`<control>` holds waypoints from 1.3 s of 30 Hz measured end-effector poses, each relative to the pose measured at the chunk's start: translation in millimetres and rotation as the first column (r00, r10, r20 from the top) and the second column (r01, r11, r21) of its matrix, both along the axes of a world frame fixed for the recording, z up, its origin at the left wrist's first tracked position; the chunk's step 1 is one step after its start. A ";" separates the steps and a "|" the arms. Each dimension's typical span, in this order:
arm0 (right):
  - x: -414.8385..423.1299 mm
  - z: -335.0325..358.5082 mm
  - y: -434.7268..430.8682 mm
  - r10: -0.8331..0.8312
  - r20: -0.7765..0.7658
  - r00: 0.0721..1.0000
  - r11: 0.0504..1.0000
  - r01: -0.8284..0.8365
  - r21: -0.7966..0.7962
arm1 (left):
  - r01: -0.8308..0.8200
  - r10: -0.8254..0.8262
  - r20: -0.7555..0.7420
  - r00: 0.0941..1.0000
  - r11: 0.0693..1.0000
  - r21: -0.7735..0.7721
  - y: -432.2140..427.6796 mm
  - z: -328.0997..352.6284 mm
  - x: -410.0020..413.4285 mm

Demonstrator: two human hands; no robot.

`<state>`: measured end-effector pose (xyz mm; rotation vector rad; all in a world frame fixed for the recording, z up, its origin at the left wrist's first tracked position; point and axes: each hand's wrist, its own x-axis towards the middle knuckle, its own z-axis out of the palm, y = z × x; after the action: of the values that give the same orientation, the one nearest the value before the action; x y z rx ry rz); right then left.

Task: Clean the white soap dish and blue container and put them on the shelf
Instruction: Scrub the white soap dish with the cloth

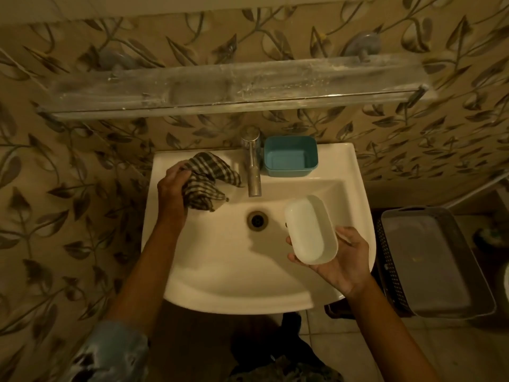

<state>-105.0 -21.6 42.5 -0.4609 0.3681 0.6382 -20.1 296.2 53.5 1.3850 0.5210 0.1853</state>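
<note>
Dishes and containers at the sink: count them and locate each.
2. The white soap dish is held in the right hand over the sink; the blue container stands on its back rim, right of the tap.

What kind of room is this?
Most likely a home bathroom. A white washbasin with a metal tap and drain sits under a glass shelf on a leaf-patterned wall. The right hand holds a white soap dish, and the left hand grips a checked cloth.
</note>
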 end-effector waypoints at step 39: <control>-9.8 31.9 29.8 0.036 -0.007 0.999 0.930 -0.036 -0.365 | 0.046 -0.872 -0.060 0.486 -0.043 0.998 -140.1 10.7 -93.1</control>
<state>-114.8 8.2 74.5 -0.8255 0.4826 0.6060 -113.1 156.1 64.2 2.5416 -1.1217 0.3686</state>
